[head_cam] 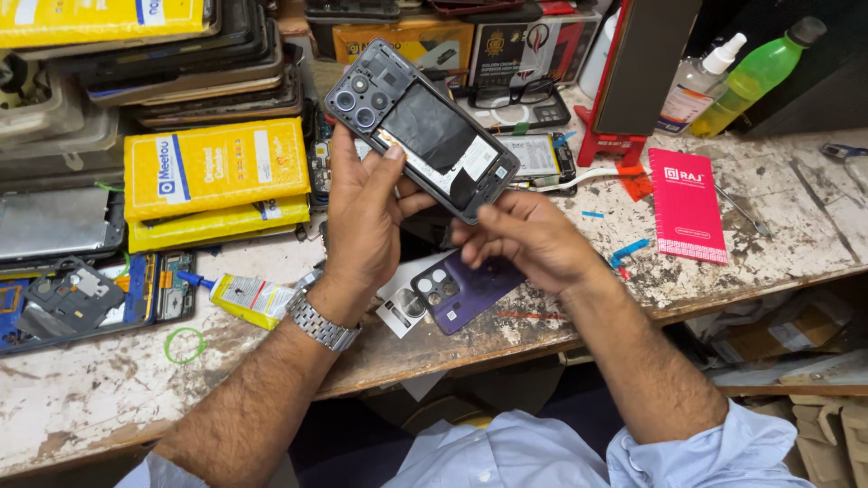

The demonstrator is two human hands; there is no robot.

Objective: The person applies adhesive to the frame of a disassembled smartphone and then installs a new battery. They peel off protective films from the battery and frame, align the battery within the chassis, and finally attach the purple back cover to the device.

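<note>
Two hands (362, 217) (529, 237), fingers grasping one opened phone (422, 129); one purple back cover (461, 287) beneath.

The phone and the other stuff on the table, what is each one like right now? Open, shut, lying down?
Phone: back cover off, insides showing, held up in both hands.
Left hand: grips the phone's side.
Right hand: holds the phone's lower end.
Purple back cover: off, lying flat on the table.
Glue tube: lying down, nozzle on.
Green bottle: capped, leaning.
Spray bottle: upright.

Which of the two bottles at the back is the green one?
The capped bottle at far right, leaning; the spray bottle beside it is clear with a white nozzle.
</note>
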